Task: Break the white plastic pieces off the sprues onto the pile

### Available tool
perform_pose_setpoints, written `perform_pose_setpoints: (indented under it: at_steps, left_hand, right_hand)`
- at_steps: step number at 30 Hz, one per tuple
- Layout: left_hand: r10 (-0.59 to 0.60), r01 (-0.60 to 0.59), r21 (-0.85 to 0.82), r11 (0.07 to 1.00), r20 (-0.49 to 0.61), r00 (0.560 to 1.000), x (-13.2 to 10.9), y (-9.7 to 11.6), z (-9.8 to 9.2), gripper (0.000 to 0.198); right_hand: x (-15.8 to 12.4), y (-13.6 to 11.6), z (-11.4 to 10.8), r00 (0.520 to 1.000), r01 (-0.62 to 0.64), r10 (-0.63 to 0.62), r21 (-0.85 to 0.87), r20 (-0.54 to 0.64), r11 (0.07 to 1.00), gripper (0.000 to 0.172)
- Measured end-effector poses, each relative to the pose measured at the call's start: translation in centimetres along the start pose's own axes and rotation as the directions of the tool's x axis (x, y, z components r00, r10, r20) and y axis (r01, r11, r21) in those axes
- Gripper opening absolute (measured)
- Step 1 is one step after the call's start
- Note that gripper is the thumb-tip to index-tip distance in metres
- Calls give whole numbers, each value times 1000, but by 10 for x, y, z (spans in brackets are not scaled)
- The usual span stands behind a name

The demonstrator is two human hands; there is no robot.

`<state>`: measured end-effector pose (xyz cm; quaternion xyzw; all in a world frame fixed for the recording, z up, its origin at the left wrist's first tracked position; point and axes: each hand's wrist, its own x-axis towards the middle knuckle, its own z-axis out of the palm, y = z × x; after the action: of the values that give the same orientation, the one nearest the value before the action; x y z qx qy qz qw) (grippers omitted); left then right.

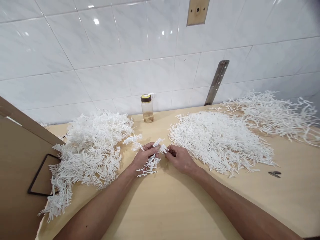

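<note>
My left hand (pixel 145 156) is closed around a white branching plastic sprig (pixel 151 164), whose thin twigs stick out above and below the fingers. Close on its right, my right hand (pixel 180 159) pinches at the tip of a twig on the same sprig; the fingertips partly hide what they grip. Just beyond the left hand a loose white sprig (pixel 132 139) lies on the table. To the left is a tall heap of white branched sprigs (pixel 92 150). On the right spreads a flatter pile of small white pieces (pixel 220 140).
A water bottle (pixel 147 111) stands by the tiled wall. Longer bare white stems (pixel 272 113) lie at the back right. A small dark metal tool (pixel 275 174) rests on the wooden table (pixel 162 213). A brown panel (pixel 17 173) with a black wire handle borders the left side.
</note>
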<state>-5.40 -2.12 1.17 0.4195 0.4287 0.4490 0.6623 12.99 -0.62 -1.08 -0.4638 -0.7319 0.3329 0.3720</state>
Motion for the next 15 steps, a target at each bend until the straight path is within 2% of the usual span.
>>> perform_pose_setpoints:
  at_steps: [8,15]
  left_hand:
    - [15,-15,-27,1000,4,1000,1,-1,-1,41]
    - [-5,5,2,1000,31,1000,1,-4,-3,36]
  right_hand:
    - [0,0,1,1000,12,-12,4,6,1000,15]
    - [-1,0,0,999,9,-11,70,31,998,15]
